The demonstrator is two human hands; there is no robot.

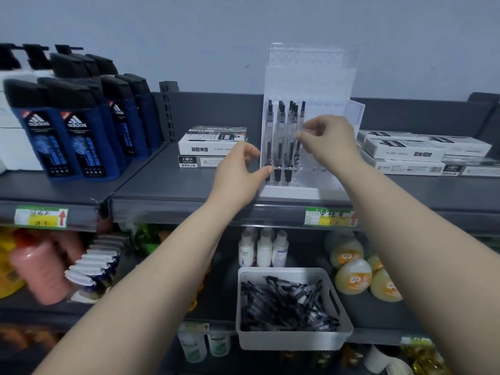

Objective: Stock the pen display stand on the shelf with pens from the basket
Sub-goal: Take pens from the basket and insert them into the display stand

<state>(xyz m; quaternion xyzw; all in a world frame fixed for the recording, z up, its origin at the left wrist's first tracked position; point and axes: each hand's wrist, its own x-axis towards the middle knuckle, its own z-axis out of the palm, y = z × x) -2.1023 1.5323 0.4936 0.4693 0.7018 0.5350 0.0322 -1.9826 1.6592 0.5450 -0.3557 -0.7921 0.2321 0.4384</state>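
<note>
A clear acrylic pen display stand stands on the grey upper shelf. Several black pens stand upright in its left slots. My left hand grips the stand's left edge near its base, thumb and fingers curled round it. My right hand pinches a pen at the fourth slot, the pen upright with its tip near the rack. Below, a white plastic basket holds several loose black pens on the lower shelf.
Flat white pen boxes lie left and right of the stand. Blue Adidas bottles fill the upper shelf's left. Small Dove bottles and yellow round bottles flank the basket. Price tags line the shelf edge.
</note>
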